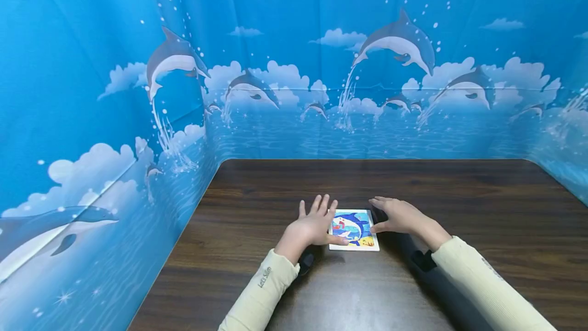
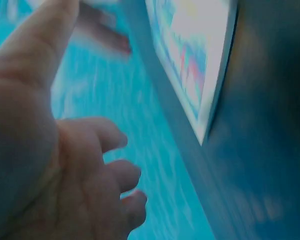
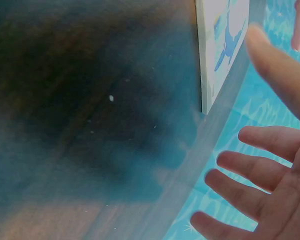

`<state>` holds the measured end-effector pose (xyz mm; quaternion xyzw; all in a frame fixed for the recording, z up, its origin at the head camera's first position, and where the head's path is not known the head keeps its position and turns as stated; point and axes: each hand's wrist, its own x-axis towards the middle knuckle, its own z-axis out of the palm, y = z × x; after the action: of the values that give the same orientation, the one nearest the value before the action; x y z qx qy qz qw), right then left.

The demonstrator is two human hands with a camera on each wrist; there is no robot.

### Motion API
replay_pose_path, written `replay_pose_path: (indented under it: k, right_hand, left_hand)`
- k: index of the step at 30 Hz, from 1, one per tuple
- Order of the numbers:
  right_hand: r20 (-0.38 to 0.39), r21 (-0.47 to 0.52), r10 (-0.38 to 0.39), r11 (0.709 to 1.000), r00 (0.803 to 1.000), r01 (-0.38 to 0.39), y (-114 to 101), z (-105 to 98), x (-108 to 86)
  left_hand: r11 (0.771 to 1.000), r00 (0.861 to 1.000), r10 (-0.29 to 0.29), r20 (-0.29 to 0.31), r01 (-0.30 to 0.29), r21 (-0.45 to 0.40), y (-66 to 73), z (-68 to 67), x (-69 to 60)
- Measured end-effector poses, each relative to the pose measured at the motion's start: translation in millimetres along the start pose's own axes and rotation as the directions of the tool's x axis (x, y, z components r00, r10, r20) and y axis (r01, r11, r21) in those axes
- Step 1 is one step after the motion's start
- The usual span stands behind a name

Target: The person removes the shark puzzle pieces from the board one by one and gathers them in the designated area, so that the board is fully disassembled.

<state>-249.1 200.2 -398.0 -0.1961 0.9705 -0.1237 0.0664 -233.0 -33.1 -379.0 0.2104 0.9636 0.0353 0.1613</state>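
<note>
Lying flat on the dark wood-grain desk, a white-bordered dolphin picture board sits between a person's two hands. Its picture shows a blue-and-white dolphin on a blue ground, with a red patch near the middle and a yellow-orange one toward the lower right corner. The left hand is spread wide at the board's left side, its fingers fanned toward the far edge of the desk and its thumb reaching across the lower left part of the picture in the head view. The right hand is at the board's right side, thumb at the right edge and the other fingers reaching out beyond the upper right corner, with a wide gap between. Neither hand is gripping the board; whether either thumb touches it, I cannot tell. The right wrist view shows the board's pale side edge, with the four fingers well separated from one another; the left wrist view is partly blurred.

Pale yellow sleeves cover both arms, the left sleeve bearing dark lettering. A dark device shows under the right wrist. Behind the desk hangs a blue curtain printed with leaping dolphins, white clouds and rippling water, continuing along the left side.
</note>
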Motion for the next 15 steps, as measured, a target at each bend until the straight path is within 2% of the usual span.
replay_pose_path:
  k: [3,7,11,15]
  right_hand:
    - [-0.008,0.006,-0.01,1.0,1.0,0.01,-1,-1,4.2]
    - [-0.044,-0.019,-0.036,0.999,0.998,0.036,-4,1,7.9]
    - [-0.057,-0.038,-0.053,0.998,0.997,0.051,-7,3,10.5]
    - [-0.042,-0.044,-0.051,0.998,0.998,0.049,-10,3,12.8]
  left_hand:
    - [0.995,0.998,0.049,0.041,-0.052,0.087,15.2,5.0,-1.7]
    - [0.983,0.996,0.063,0.055,-0.072,0.167,24.4,10.9,-2.8]
    - [0.972,0.994,0.095,0.06,-0.105,0.21,23.2,17.5,-1.4]
    - [0.948,0.982,0.176,0.068,-0.188,0.258,15.2,25.1,1.5]
